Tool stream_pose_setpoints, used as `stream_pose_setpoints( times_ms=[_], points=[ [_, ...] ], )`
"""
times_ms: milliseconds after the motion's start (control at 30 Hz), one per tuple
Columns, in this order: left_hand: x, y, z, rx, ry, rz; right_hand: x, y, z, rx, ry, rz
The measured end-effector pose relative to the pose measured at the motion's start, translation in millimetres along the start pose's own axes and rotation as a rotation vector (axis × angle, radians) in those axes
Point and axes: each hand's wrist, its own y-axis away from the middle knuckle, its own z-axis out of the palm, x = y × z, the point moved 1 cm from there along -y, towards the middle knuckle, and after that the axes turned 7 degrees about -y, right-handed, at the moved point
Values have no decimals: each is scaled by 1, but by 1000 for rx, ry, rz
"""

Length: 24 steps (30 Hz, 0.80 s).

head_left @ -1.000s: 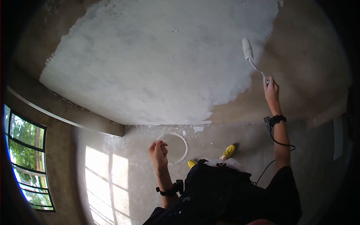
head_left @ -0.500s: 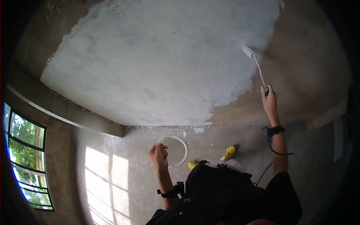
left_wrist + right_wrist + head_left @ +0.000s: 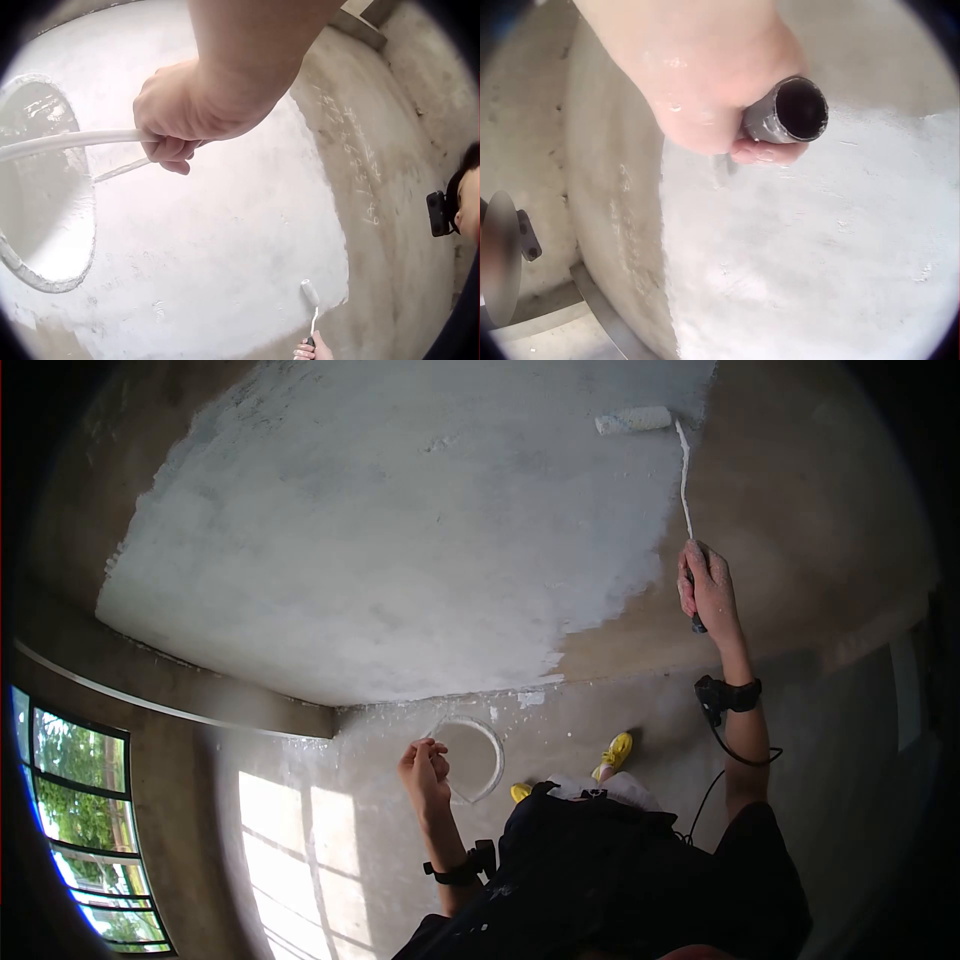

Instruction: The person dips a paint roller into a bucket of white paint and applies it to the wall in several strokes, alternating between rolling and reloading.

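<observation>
My right hand (image 3: 712, 592) grips the dark handle (image 3: 771, 120) of a paint roller, whose white sleeve (image 3: 633, 421) lies sideways at the white wall's upper right part in the head view. The open end of the handle shows in the right wrist view. My left hand (image 3: 425, 772) has its fingers curled round the white handle (image 3: 75, 139) of a bucket (image 3: 90, 247), which hangs below the hand; its round rim (image 3: 499, 758) shows in the head view. White coating (image 3: 400, 540) covers much of the wall, with bare brown wall (image 3: 800, 520) to the right.
A beam (image 3: 200, 685) runs along the left side of the wall. Beyond it is a barred window (image 3: 85, 815). Sunlight patches lie on the floor (image 3: 385, 860), near spattered white spots. Yellow shoes (image 3: 616, 752) stand by the wall's base. A cable (image 3: 708, 800) hangs from my right wrist.
The roller has moved up the wall and swung from a steep slant to nearly level. My right hand has risen slightly, with more of the handle showing. My left hand has barely moved.
</observation>
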Motion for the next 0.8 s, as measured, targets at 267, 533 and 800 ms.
stream_pose_setpoints(
  times_ms=[267,533,800],
  points=[
    [0,-9,4,-31,4,12,172,5,-35,220,432,-128],
    [2,-10,10,-84,-13,19,272,54,-70,252,524,222],
    [1,-6,6,-35,-9,30,344,74,-98,210,424,574]
  ],
)
